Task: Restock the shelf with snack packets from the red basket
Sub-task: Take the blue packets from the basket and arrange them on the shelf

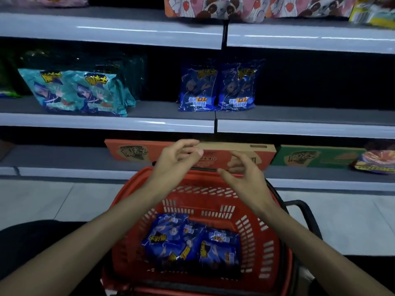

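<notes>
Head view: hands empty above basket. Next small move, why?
Likely lower the right hand into the red basket and grip the right blue packet: it and the left hand hover empty over the rim, and matching blue packets on the middle shelf have bare space beside them.

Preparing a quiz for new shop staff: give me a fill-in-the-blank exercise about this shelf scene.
1. The basket holding the loose blue packets is coloured ____.
2. The upright packets standing side by side on the middle shelf number ____.
3. The left hand and the right hand both hold ____.

Missing words: red; two; nothing.
</notes>
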